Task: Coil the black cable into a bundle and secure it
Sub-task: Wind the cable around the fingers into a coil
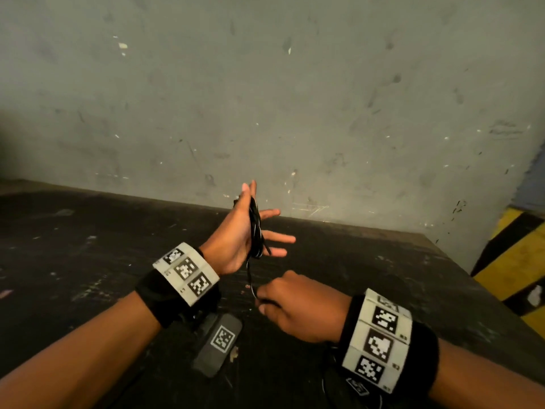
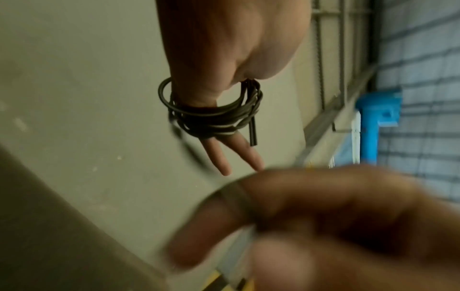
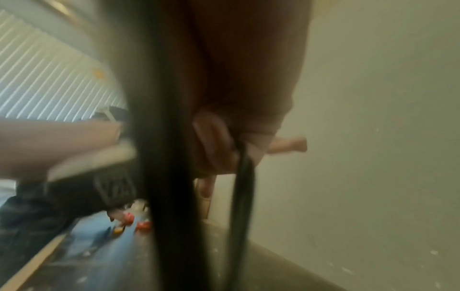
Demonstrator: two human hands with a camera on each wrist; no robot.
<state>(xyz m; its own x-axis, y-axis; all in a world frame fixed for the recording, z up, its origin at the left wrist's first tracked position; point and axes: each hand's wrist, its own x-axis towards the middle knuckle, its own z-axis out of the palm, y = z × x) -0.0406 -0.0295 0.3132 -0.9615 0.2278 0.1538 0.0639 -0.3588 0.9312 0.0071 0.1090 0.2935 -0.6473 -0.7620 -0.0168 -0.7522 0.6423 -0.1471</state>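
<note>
My left hand (image 1: 236, 234) is raised above the table with the palm turned right and the fingers straight and spread. The black cable (image 1: 256, 231) is wound in several loops round that palm and the fingers. The left wrist view shows the same coil (image 2: 211, 116) with a short stub end hanging beside it. A free strand drops from the coil to my right hand (image 1: 292, 302), just below, which pinches it between thumb and fingertips. In the right wrist view the strand (image 3: 245, 177) leaves the pinching fingers (image 3: 224, 141); that picture is blurred.
The dark, scuffed table (image 1: 88, 261) ends against a stained grey wall (image 1: 295, 98). A yellow and black striped post (image 1: 513, 261) stands at the right edge. A blue pipe (image 2: 370, 128) and wire mesh show in the left wrist view.
</note>
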